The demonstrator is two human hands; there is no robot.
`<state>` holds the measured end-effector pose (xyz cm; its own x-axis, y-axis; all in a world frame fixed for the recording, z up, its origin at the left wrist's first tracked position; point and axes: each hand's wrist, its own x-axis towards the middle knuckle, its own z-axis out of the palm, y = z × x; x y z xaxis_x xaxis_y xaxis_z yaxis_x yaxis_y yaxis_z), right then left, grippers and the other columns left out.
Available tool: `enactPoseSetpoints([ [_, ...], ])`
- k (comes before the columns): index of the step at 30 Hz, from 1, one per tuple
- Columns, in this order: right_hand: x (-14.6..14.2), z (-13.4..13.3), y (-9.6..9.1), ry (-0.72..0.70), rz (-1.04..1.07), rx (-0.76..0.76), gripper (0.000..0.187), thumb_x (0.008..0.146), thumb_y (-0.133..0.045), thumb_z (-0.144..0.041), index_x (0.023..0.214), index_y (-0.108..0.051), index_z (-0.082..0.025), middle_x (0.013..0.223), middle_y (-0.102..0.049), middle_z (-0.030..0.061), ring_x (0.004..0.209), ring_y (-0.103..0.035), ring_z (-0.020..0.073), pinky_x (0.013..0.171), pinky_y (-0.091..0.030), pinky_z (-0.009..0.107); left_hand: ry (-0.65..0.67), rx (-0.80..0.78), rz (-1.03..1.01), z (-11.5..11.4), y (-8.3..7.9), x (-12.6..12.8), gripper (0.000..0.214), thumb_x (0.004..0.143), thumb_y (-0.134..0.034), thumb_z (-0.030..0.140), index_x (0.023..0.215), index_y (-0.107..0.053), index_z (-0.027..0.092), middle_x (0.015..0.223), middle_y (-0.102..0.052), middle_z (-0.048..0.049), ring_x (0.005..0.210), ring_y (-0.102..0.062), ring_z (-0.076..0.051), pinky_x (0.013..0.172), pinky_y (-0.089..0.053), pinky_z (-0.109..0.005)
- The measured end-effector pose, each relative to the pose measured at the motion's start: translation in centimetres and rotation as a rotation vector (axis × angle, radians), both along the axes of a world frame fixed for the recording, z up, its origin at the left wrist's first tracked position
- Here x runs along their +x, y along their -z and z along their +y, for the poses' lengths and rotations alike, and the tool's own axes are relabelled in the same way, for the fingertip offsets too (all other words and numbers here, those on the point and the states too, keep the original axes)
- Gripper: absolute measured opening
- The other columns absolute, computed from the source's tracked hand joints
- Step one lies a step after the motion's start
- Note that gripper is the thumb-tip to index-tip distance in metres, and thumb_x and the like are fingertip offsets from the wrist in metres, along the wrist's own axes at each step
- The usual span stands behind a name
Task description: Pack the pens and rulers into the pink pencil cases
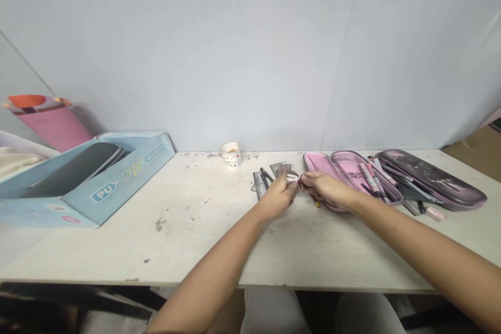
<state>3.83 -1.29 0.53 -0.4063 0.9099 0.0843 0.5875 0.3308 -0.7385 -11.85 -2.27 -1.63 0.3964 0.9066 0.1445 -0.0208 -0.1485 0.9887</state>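
Near the middle of the table, my left hand [279, 194] is closed, thumb and fingers pinching a small silver-white block [291, 177] that looks like a pencil sharpener. Close beside it on the right, my right hand [323, 187] is closed round a thin pencil [316, 201]; its dark, yellow-marked end sticks out below the fingers. The pencil's other end points toward the block, but whether they touch is too blurred to tell. Clear rulers [258, 183] and a dark pen [266, 174] lie just left of my left hand.
An open pink pencil case [323, 163] with markers [370, 177] lies right of my hands. Beyond it rests a dark case [434, 177] and a pink eraser [435, 213]. A paper cup [230, 155] stands near the wall; a blue box [125, 182] is at left.
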Motion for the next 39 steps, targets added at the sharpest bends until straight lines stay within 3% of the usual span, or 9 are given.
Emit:
enactPoseSetpoints([
  [3, -0.6, -0.9, -0.3, 0.024, -0.331, 0.553, 0.015, 0.081, -0.036, -0.019, 0.074, -0.049, -0.017, 0.072, -0.054, 0.0072, 0.067, -0.048, 0.0163, 0.055, -0.031, 0.026, 0.116, -0.197, -0.273, 0.4, -0.3, 0.0, 0.024, 0.081, -0.049, 0.038, 0.085, -0.031, 0.022, 0.055, -0.030, 0.0088, 0.042, -0.027, -0.005, 0.043, -0.025, -0.015],
  [5, -0.8, -1.0, -0.5, -0.019, -0.455, 0.699, 0.013, 0.077, -0.038, -0.014, 0.076, -0.051, -0.017, 0.076, -0.056, 0.0092, 0.072, -0.049, 0.0183, 0.057, -0.031, 0.027, 0.151, -0.243, -0.337, 0.4, -0.4, -0.1, 0.026, 0.081, -0.050, 0.039, 0.084, -0.031, 0.022, 0.055, -0.029, 0.0089, 0.042, -0.027, -0.004, 0.042, -0.024, -0.015],
  [13, -0.8, 0.8, -0.6, -0.094, 0.080, -0.303, 0.026, 0.085, -0.028, -0.034, 0.064, -0.037, -0.020, 0.049, -0.027, -0.0066, 0.041, -0.020, 0.0082, 0.042, -0.021, 0.022, 0.084, 0.078, -0.021, 0.3, 0.3, -0.5, 0.024, 0.083, -0.049, 0.038, 0.092, -0.033, 0.022, 0.054, -0.035, 0.0088, 0.042, -0.030, -0.005, 0.040, -0.026, -0.016],
  [20, -1.1, -0.6, -0.8, -0.017, -0.555, 0.578, 0.019, 0.082, -0.034, -0.018, 0.086, -0.053, -0.015, 0.087, -0.058, 0.0121, 0.081, -0.051, 0.0200, 0.063, -0.033, 0.027, 0.092, -0.252, -0.324, 0.6, -0.5, -0.1, 0.029, 0.079, -0.054, 0.038, 0.082, -0.031, 0.022, 0.054, -0.030, 0.0091, 0.041, -0.029, -0.004, 0.040, -0.023, -0.014],
  [22, -1.2, -0.4, -0.8, -0.005, -0.518, 0.508, 0.019, 0.083, -0.034, -0.020, 0.081, -0.052, -0.015, 0.077, -0.057, 0.0093, 0.074, -0.051, 0.0178, 0.061, -0.032, 0.026, 0.112, -0.225, -0.308, 0.6, -0.4, -0.3, 0.029, 0.079, -0.055, 0.038, 0.083, -0.031, 0.022, 0.054, -0.032, 0.0090, 0.041, -0.030, -0.004, 0.040, -0.024, -0.014],
  [28, -1.1, 0.9, -0.4, -0.048, 0.025, -0.266, 0.028, 0.086, -0.025, -0.031, 0.066, -0.040, -0.019, 0.049, -0.031, -0.0053, 0.040, -0.024, 0.0084, 0.043, -0.022, 0.022, 0.123, 0.012, -0.103, 0.9, 0.6, -0.3, 0.028, 0.080, -0.052, 0.040, 0.089, -0.033, 0.022, 0.057, -0.037, 0.0086, 0.042, -0.032, -0.005, 0.039, -0.026, -0.015],
  [30, -1.1, 0.5, -0.7, 0.016, -0.040, -0.155, 0.027, 0.085, -0.026, -0.030, 0.067, -0.043, -0.019, 0.052, -0.039, -0.0027, 0.043, -0.031, 0.0094, 0.045, -0.025, 0.023, 0.100, -0.016, -0.136, 1.0, 0.5, 0.0, 0.028, 0.079, -0.052, 0.040, 0.089, -0.033, 0.022, 0.058, -0.038, 0.0082, 0.042, -0.033, -0.005, 0.040, -0.027, -0.016],
  [35, -1.5, -1.0, -1.1, 0.037, -0.532, 0.555, 0.019, 0.083, -0.034, -0.018, 0.088, -0.052, -0.015, 0.088, -0.059, 0.0122, 0.080, -0.052, 0.0194, 0.060, -0.031, 0.026, 0.069, -0.185, -0.303, 1.0, -0.1, 0.0, 0.029, 0.078, -0.055, 0.038, 0.085, -0.031, 0.022, 0.055, -0.032, 0.0093, 0.043, -0.033, -0.005, 0.042, -0.027, -0.015],
  [39, -1.5, -0.3, 0.1, 0.088, -0.353, 0.364, 0.023, 0.086, -0.029, -0.023, 0.082, -0.051, -0.016, 0.069, -0.057, 0.0058, 0.063, -0.050, 0.0151, 0.055, -0.030, 0.024, 0.120, -0.107, -0.208, 1.0, 0.3, -0.3, 0.029, 0.079, -0.054, 0.039, 0.087, -0.032, 0.023, 0.056, -0.034, 0.0090, 0.044, -0.034, -0.005, 0.042, -0.029, -0.016],
])
